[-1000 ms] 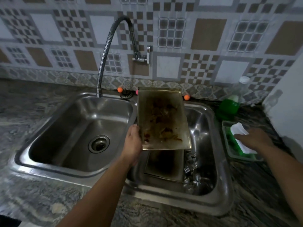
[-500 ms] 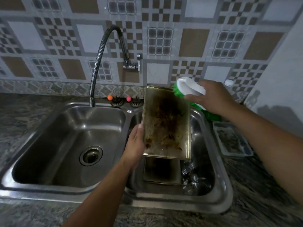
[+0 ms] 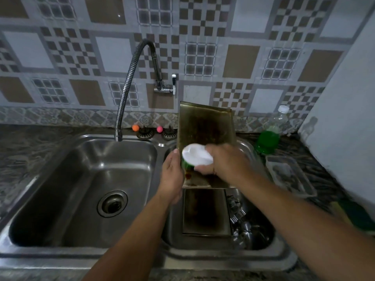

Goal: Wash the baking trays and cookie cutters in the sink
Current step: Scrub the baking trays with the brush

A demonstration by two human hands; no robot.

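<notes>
A greasy, brown-stained baking tray (image 3: 205, 126) stands tilted above the right sink basin (image 3: 261, 246), and my left hand (image 3: 171, 175) grips its left edge. My right hand (image 3: 225, 162) holds a white-backed brush with green bristles (image 3: 195, 156) pressed against the tray's lower part. A second dark baking tray (image 3: 206, 211) lies flat in the right basin. Several metal cookie cutters (image 3: 241, 222) are piled beside it on the right.
The left basin (image 3: 85, 179) has a drain and holds nothing. A flexible tap (image 3: 129, 88) hangs over it. A bottle of green liquid (image 3: 269, 136), a clear plastic tray (image 3: 290, 175) and a green-yellow sponge (image 3: 353, 213) sit on the counter at right. A white wall (image 3: 345, 98) stands at far right.
My right hand lifted the brush from the plastic tray, carried it over the baking tray and brought it down onto the tray's lower left. My left hand kept hold of the tray.
</notes>
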